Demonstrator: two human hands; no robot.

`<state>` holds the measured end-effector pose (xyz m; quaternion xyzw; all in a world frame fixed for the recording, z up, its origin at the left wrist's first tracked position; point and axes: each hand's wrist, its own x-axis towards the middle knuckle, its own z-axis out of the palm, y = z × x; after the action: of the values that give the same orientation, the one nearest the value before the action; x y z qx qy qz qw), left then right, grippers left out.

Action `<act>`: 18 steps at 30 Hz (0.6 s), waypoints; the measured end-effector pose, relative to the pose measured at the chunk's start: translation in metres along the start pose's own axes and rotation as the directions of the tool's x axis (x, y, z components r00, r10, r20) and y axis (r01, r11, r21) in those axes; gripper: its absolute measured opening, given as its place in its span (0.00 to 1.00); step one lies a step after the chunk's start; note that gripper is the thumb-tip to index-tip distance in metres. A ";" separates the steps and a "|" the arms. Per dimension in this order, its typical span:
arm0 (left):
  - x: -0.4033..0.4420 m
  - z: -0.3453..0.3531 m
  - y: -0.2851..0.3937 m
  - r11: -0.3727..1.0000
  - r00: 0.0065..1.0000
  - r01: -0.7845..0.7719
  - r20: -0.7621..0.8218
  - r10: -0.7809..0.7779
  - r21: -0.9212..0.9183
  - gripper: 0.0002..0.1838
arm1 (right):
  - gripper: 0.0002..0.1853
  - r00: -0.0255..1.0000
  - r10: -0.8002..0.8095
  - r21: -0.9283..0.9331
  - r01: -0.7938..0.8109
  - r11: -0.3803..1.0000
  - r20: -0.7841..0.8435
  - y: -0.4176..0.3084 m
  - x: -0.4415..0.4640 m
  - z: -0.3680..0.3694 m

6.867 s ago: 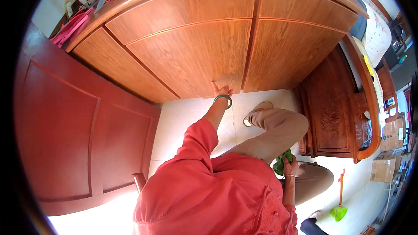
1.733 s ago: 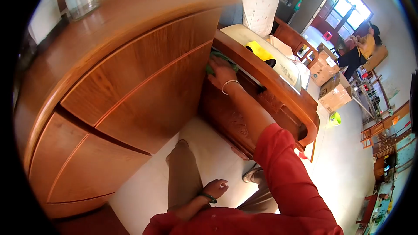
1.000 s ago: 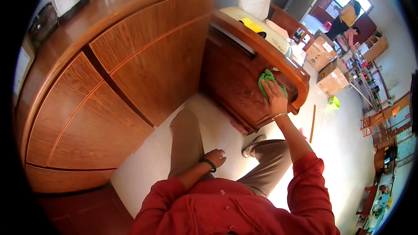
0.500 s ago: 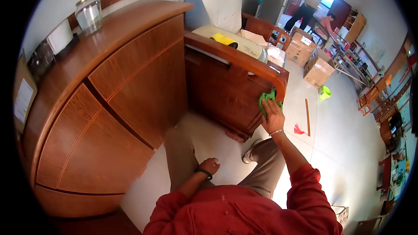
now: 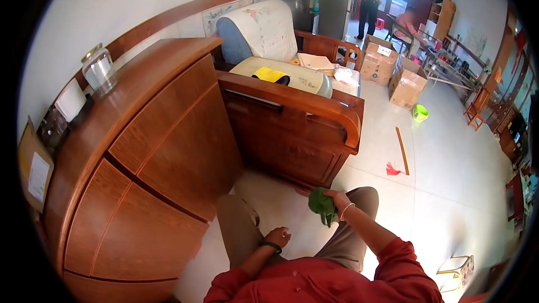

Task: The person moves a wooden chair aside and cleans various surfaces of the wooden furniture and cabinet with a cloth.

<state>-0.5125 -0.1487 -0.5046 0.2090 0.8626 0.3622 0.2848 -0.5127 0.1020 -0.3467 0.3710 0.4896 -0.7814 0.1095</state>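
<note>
My right hand [image 5: 340, 204] is closed on a bunched green cloth [image 5: 323, 205], which hangs over the floor between my knees, below the carved side of the wooden sofa [image 5: 292, 148]. The cloth is apart from the sofa. Over my left thigh rests my left hand [image 5: 278, 237], its fingers curled loosely inward; what is within them, if anything, cannot be made out. To the left stands a wooden cabinet [image 5: 179, 134] with curved front panels.
On the cabinet top are a glass jar [image 5: 100, 71] and a white roll [image 5: 71, 101]. A stick with a red tassel [image 5: 402, 151], a green bucket [image 5: 420, 113] and cardboard boxes [image 5: 407, 83] are on the floor. Two people [image 5: 370, 3] are farther back. A stool [image 5: 457, 272] is at lower right.
My right hand has come off the sofa's side with the green cloth and drawn down toward my knees. My left hand has stayed over my thigh. The view has shifted.
</note>
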 end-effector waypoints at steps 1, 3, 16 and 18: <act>-0.001 0.000 0.000 1.000 1.000 -0.001 0.001 0.001 0.006 0.21 | 0.15 0.998 -0.042 0.028 0.040 0.999 0.048 -0.006 -0.004 0.001; 0.002 0.002 -0.001 1.000 1.000 -0.010 0.024 0.010 0.014 0.21 | 0.15 0.965 -0.250 0.021 0.249 0.968 0.081 -0.029 -0.015 0.007; 0.008 0.005 0.000 0.997 0.997 0.005 0.074 -0.010 0.074 0.22 | 0.28 -0.001 -0.822 -0.785 0.296 -0.543 0.569 -0.200 -0.013 0.034; 0.012 0.006 -0.004 0.995 0.991 0.031 0.127 -0.043 0.093 0.22 | 0.30 -0.003 -0.822 -0.742 0.428 -0.516 0.569 -0.210 -0.007 0.029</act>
<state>-0.5182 -0.1416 -0.5153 0.2286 0.8618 0.3028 0.3368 -0.6336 0.1802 -0.1908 -0.0813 0.9182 -0.1002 -0.3744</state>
